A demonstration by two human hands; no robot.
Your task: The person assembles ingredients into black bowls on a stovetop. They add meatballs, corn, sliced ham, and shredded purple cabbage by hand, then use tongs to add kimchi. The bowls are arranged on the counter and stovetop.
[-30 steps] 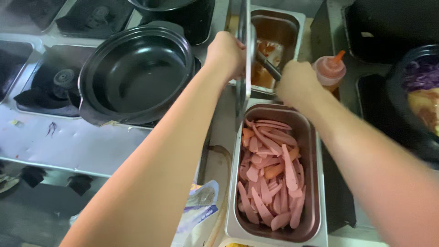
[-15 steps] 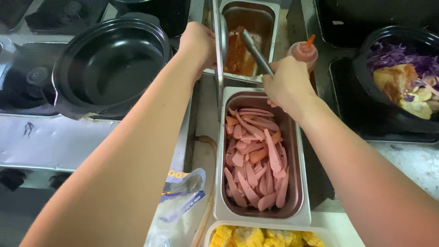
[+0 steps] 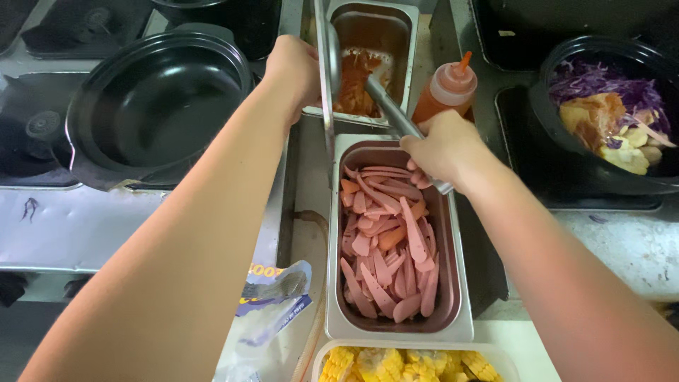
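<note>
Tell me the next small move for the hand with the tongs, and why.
Probably close the metal tongs on the orange shredded food and lift. The right hand grips their handle, and their tips already sit in the far steel pan, among the shreds. The left hand holds the pan's lid upright at its left edge, so the way out is open.

steel counter (image 3: pixel 85 226), black pot (image 3: pixel 155 99), steel trays (image 3: pixel 453 311)

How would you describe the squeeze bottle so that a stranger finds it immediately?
Start at the long steel pan of pink sausage strips in the middle. Just beyond its far right corner, above the right hand, stands the squeeze bottle. It alone is clear plastic with an orange nozzle and orange sauce inside.
</note>
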